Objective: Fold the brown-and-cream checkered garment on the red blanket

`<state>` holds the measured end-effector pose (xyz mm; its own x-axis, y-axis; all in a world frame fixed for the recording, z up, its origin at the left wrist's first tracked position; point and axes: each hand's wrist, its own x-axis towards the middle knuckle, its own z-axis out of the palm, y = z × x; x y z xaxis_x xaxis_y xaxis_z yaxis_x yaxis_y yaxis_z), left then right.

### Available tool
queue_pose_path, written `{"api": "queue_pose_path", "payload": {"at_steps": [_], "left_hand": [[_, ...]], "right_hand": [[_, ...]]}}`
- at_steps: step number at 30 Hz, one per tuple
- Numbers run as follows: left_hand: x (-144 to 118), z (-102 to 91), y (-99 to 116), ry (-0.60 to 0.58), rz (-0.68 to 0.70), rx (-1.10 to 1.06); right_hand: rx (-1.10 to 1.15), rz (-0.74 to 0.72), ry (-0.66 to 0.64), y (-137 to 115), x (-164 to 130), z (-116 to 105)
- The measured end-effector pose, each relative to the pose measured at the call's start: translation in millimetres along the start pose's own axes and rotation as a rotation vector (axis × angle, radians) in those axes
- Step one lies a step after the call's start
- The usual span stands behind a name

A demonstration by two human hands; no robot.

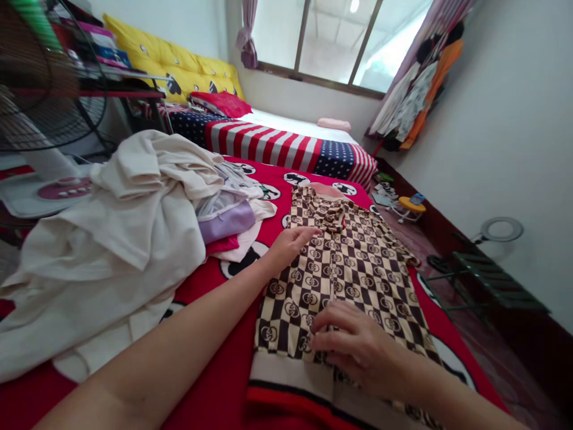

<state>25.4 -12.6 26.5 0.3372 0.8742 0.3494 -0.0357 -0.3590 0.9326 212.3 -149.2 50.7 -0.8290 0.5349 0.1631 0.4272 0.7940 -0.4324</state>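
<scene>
The right hand (353, 346) lies palm down at the near hem of the checkered shirt (349, 269), fingers together and curled slightly onto the cloth. It pins the fabric more than it grasps it; whether a fold of cloth is pinched beneath the fingertips cannot be told. The shirt lies spread flat on the red blanket (224, 382), front up, collar pointing away from the person.

Beyond the hem, the left hand (293, 242) rests open and flat on the shirt's left edge, just below the collar, fingers extended toward the button line. It holds nothing.

Step in hand, judged from this layout: smoothing and squaring the shirt ahead of folding. The next move would call for both hands to keep the cloth taut, so that no crease sets along the front.

To the left of the shirt, touching the blanket and near the left forearm, sits a pile of clothes (120, 239), mostly cream, with a lilac piece showing. Farther than the shirt's collar lies a striped cover (277, 143) with stars, then yellow cushions (179, 65) against the wall.
</scene>
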Motion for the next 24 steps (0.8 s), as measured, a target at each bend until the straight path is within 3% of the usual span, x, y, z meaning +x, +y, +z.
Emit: {"api": "queue_pose_path", "payload": {"at_steps": [5,9,17,21,24], "left_hand": [[-1.2,-1.2,6.4,0.007,-0.004,0.063],[-4.1,1.4,0.5,-0.027,0.034,0.170],[-8.0,6.3,0.2,-0.108,0.178,0.306],[-14.4,14.0,5.6,-0.237,0.256,0.515],[-23.8,22.5,1.9,-0.387,0.285,0.714]], "right_hand": [[-0.014,0.027,-0.135,-22.0,-9.3,-3.8],[-0.022,0.020,-0.166,-26.8,-14.1,-3.3],[-0.043,0.064,-0.057,-29.7,-18.0,-5.2],[0.005,0.098,-0.070,-34.7,-19.1,-6.8],[0.029,0.189,0.085,-13.1,-29.1,-9.0]]}}
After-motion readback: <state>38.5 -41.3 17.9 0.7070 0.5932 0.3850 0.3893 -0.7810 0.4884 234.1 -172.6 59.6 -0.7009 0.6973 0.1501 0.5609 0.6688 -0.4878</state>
